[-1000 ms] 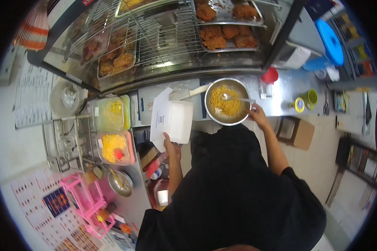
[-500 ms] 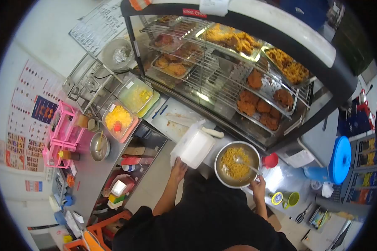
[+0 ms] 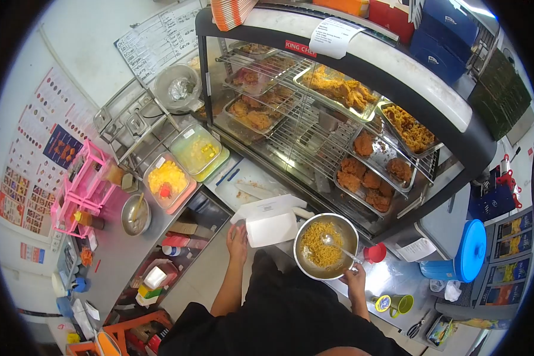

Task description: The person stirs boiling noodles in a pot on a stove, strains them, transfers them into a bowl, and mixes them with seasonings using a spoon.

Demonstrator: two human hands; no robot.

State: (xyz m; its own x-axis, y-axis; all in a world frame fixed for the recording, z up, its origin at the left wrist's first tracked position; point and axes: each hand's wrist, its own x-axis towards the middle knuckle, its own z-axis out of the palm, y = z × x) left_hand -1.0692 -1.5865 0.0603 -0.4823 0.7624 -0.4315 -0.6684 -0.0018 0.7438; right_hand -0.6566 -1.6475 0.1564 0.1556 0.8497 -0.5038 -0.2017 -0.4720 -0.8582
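A white takeaway box [image 3: 272, 230] lies unfolded in front of me, its lid [image 3: 270, 206] laid back toward the display cabinet. At its left edge is my left hand [image 3: 237, 242], fingers stretched and apart; whether they still touch the box is hard to tell. To the right, my right hand [image 3: 355, 279] grips the near right rim of a steel bowl [image 3: 351, 237], close to the end of the spoon handle. Yellow noodles [image 3: 321, 248] fill the bowl's bottom, with a metal spoon [image 3: 338, 246] resting in them. A knife handle [image 3: 303, 212] shows behind the box.
A heated display cabinet [image 3: 302, 142] with trays of fried food spans the back. Tubs of yellow food [image 3: 169, 178] and another bowl [image 3: 136, 215] stand on the left counter. A red cup [image 3: 374, 253], green mug [image 3: 402, 305] and blue-lidded bucket [image 3: 470, 250] stand at right.
The box has gone from tilted in my left hand to lying flat and opened out, and the left fingers have spread. The right hand stays at the bowl. My view has shifted upward.
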